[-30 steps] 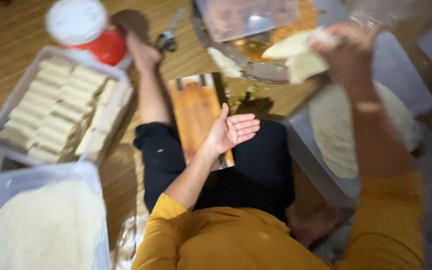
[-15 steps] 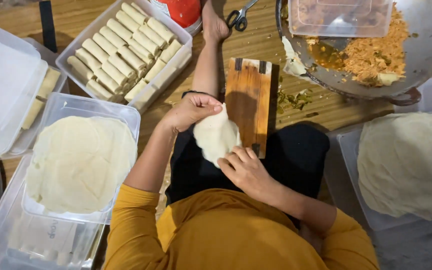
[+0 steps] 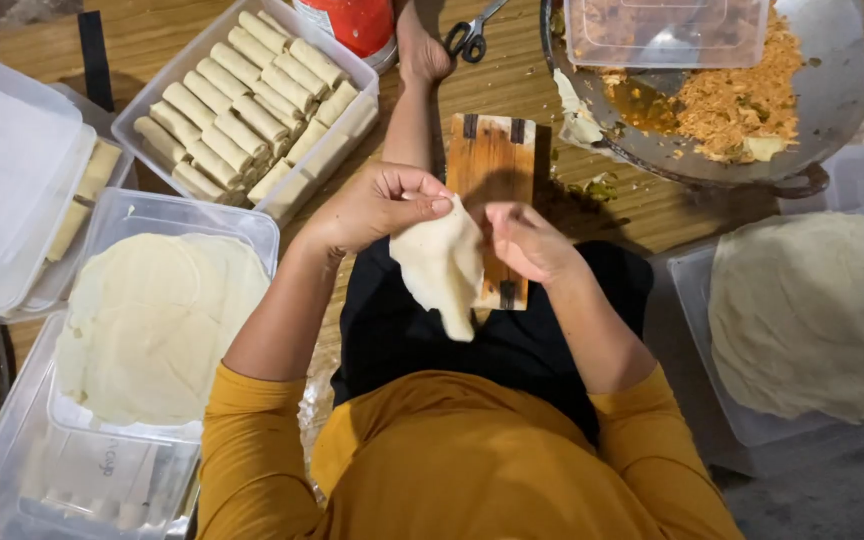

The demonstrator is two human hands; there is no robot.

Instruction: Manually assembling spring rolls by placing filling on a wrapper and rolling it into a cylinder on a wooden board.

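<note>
wrapper (image 3: 442, 265) lifted, now hanging between both hands

Between my left hand (image 3: 377, 205) and right hand (image 3: 527, 243) I pinch a thin wrapper (image 3: 442, 265), pale, matt and floury-soft, drooping like limp dough. Just beyond my fingertips lies a small wooden board (image 3: 492, 165), its orange-brown grain lightly glossy. Farther past the right fingers sits a metal pan (image 3: 832, 110), dull grey and greasy, holding a clear plastic tub (image 3: 667, 30). Left of my left fingers are clear plastic trays (image 3: 252, 215), smooth and faintly shiny. The floor (image 3: 152, 40) is wood planks with a low sheen. My sleeves (image 3: 252, 440) are matt mustard cloth.
</note>
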